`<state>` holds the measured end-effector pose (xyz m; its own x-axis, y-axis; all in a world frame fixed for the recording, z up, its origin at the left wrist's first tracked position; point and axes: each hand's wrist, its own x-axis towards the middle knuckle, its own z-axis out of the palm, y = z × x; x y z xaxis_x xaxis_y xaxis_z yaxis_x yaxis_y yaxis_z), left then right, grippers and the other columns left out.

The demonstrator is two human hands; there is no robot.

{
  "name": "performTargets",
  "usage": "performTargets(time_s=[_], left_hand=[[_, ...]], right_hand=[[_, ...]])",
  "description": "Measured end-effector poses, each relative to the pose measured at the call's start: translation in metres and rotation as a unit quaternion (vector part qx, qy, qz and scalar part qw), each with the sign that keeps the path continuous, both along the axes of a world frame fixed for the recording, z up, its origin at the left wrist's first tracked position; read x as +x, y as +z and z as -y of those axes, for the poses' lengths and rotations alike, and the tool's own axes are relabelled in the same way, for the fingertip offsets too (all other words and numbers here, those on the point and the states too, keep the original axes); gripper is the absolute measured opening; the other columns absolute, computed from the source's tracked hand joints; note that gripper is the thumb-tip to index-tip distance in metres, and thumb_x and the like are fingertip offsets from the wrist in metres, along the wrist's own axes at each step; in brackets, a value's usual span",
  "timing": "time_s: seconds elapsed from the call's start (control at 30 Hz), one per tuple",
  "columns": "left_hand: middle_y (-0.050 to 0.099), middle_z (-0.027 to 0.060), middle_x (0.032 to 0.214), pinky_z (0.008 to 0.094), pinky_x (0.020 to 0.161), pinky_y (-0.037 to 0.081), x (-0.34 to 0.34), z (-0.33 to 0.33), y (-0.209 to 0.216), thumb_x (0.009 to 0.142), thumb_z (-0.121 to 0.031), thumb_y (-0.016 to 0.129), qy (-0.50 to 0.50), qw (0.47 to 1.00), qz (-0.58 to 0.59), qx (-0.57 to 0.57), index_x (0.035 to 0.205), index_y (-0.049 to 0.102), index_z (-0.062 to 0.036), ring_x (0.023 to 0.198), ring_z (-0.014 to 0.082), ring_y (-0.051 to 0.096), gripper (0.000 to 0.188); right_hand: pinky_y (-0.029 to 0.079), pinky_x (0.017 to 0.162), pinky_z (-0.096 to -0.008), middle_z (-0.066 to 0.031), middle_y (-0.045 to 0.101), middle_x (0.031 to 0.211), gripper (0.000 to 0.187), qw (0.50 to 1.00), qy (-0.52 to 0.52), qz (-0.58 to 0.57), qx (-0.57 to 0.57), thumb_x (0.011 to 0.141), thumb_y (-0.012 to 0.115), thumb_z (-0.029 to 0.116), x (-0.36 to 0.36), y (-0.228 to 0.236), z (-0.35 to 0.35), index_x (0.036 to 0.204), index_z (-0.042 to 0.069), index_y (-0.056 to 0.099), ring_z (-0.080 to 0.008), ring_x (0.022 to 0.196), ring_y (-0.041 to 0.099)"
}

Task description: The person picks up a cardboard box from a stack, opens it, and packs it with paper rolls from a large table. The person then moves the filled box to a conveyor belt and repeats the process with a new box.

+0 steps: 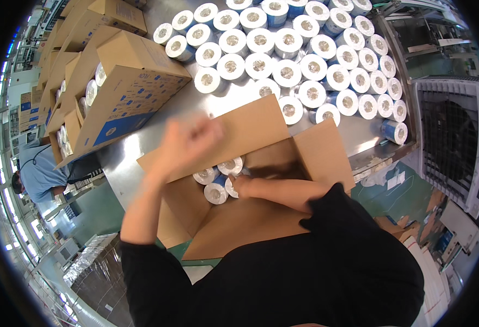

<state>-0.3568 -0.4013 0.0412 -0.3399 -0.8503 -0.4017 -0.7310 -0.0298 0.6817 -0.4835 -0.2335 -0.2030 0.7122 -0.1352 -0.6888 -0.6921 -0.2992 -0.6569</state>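
Note:
Inside an open cardboard box (239, 226) in front of me, several plastic-wrapped white paper rolls (215, 193) stand on end in the left part. My right hand (241, 185) reaches down into the box, its fingers closed around the edge of one roll (231, 188); part of the hand is hidden against the rolls. Above the box's far left flap is my left hand (190, 140), apart from the rolls and smeared by motion. No held thing can be made out in it.
Many more rolls with blue wrapping (287, 72) stand on the metal table (166, 117) beyond the box. One roll (395, 132) lies tilted near the right edge. Filled open cartons (136, 95) line the left. A person in blue (38, 171) is farther left.

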Motion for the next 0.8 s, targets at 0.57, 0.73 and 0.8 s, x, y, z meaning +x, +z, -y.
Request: performTargets(time_s=[0.57,0.73,0.8], left_hand=[[0.051,0.0159,0.112,0.0431,0.092,0.040,0.070,0.156,-0.251,0.061,-0.024,0.069,-0.239,0.883,0.344,-0.211,0.098,0.068,-0.0183,0.113,0.0318,0.045,0.037],[0.057,0.0130,0.092,0.0393,0.081,0.047,0.070,0.133,-0.161,0.064,-0.027,0.072,-0.113,0.916,0.346,-0.170,0.098,0.069,-0.0111,0.091,0.0300,0.055,0.038],[0.056,0.0124,0.092,0.0383,0.079,0.045,0.082,0.114,-0.108,0.065,-0.022,0.072,-0.055,0.928,0.290,-0.226,0.098,0.068,-0.0082,0.089,0.0302,0.055,0.037]], right_hand=[[0.050,0.072,-0.0365,-0.0145,0.065,0.083,0.070,0.766,-0.538,-0.185,-0.301,0.077,0.070,0.028,-0.315,0.060,0.136,0.136,0.009,0.037,-0.0288,0.079,0.065],[0.050,0.075,-0.0403,-0.0243,0.064,0.092,0.093,0.773,-0.554,-0.225,-0.212,0.071,0.069,0.032,-0.297,0.002,0.161,0.141,-0.002,0.018,-0.0357,0.087,0.063],[0.050,0.076,-0.0402,-0.0248,0.064,0.091,0.093,0.745,-0.602,-0.183,-0.220,0.068,0.070,0.028,-0.295,-0.020,0.161,0.140,-0.003,0.019,-0.0358,0.087,0.063]])
